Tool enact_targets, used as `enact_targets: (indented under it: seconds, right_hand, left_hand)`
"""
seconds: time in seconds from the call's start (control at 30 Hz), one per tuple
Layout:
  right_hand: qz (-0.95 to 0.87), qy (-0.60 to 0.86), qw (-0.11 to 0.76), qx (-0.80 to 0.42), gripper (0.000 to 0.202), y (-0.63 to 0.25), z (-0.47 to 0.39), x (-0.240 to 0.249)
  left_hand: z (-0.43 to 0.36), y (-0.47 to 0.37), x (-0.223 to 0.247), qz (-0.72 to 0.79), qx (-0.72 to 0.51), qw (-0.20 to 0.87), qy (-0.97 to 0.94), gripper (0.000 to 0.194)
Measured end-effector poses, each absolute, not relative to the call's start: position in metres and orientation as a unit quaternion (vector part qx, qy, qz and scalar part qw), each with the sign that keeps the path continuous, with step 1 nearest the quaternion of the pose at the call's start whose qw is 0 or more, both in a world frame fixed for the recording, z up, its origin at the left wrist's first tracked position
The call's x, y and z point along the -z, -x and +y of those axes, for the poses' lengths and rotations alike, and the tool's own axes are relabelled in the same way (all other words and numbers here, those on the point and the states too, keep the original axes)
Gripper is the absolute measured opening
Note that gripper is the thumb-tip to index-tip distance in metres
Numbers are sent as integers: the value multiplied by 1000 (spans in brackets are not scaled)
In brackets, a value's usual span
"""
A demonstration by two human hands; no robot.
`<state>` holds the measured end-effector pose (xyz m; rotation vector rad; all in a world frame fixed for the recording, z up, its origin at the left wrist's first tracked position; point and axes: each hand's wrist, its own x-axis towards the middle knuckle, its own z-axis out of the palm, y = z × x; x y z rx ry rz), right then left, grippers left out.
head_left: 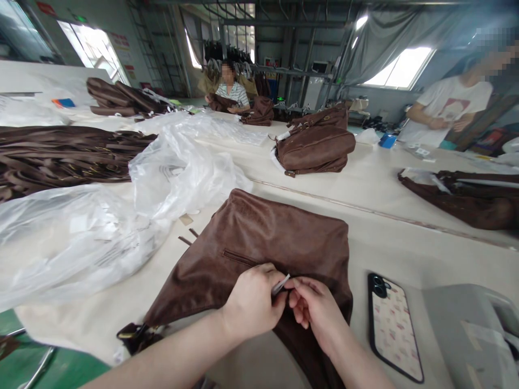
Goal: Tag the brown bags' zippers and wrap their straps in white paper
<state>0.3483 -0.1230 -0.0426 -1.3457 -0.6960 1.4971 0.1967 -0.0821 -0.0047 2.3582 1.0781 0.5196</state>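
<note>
A brown leather-look bag (279, 227) lies flat in front of me, with a zipped slit pocket (239, 257) on its face. Over its near part, my left hand (253, 297) is closed around a small, slim, pale grey metal-looking tool (281, 283), whose tip points up and to the right. Just right of that tip, my right hand (314, 308) is closed with thumb and forefinger pinched together; whatever is between them is too small to make out. Below both hands, a brown strap-like part of the bag runs toward me. Dark hardware (140, 337) sits at the bag's left corner.
A patterned phone (395, 327) and a grey machine housing (470, 329) are at the right. Crumpled clear plastic (178, 173) and piled brown straps (60, 159) cover the left. Beyond lie more brown bags (316, 143). Two people (450, 108) are across the table.
</note>
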Motion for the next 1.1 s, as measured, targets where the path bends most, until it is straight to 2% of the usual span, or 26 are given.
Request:
enact_targets:
  seconds: [0.2,0.37,0.5,0.57,0.8,1.1]
  right_hand:
    - [-272,556,519,-589,44,-350,-130,41]
    - [-271,541,428,-672,51,-340,-134,38]
    - [-247,523,490,-652,43,-332,-131,38]
    - [-234,521,509,-645,41,-330,-130,39]
    - [-247,499,528,-642,40,-332,-132,43]
    - [-184,490,538,-661,33,-335,-132,39]
  left_hand:
    - [-77,-196,11,419,-213,279,-837,25]
    - [-73,-198,19,439,-243,427,-753,22]
    - [-73,-198,19,429,-247,483,-722,22]
    - [-74,-196,16,421,-248,442,-752,23]
    - [-82,-189,7,347,-239,142,-895,24]
    - [-80,-183,9,287,-217,68,-931,25]
